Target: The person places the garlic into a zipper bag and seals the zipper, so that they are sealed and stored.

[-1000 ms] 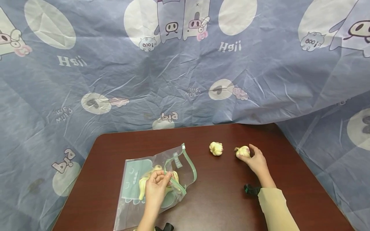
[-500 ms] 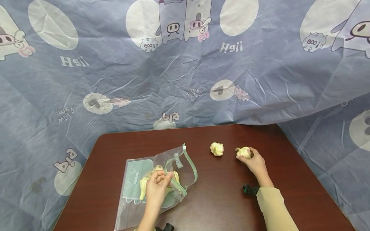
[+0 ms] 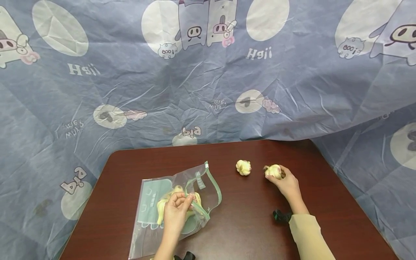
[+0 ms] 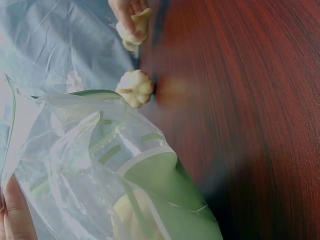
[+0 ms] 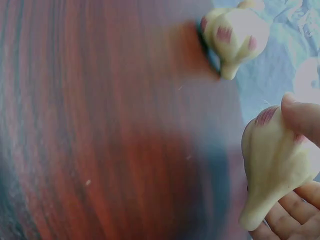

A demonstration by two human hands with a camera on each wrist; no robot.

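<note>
My left hand (image 3: 174,213) pinches the green-edged rim of a clear zip bag (image 3: 138,236), whose mouth gapes to the right. Pale yellow pieces (image 3: 160,209) show through the plastic, partly hidden by that hand. To the right, my right hand (image 3: 290,186) holds a garlic bulb (image 3: 274,171) between thumb and fingers. Seen from the right wrist, this held garlic has purple-red patches and a thick stem pointing down. A second garlic bulb (image 3: 243,167) lies on the table between the bag and the right hand.
The dark red-brown wooden table (image 3: 240,231) has a rounded far edge, with a blue cartoon-print cloth (image 3: 201,79) hanging behind it. A black device (image 3: 281,215) sits at the right wrist, and another (image 3: 187,256) shows by the left forearm.
The right index finger has come down and the fingers have drawn in around the garlic bulb, which stays in about the same place. The left hand and bag have not moved.
</note>
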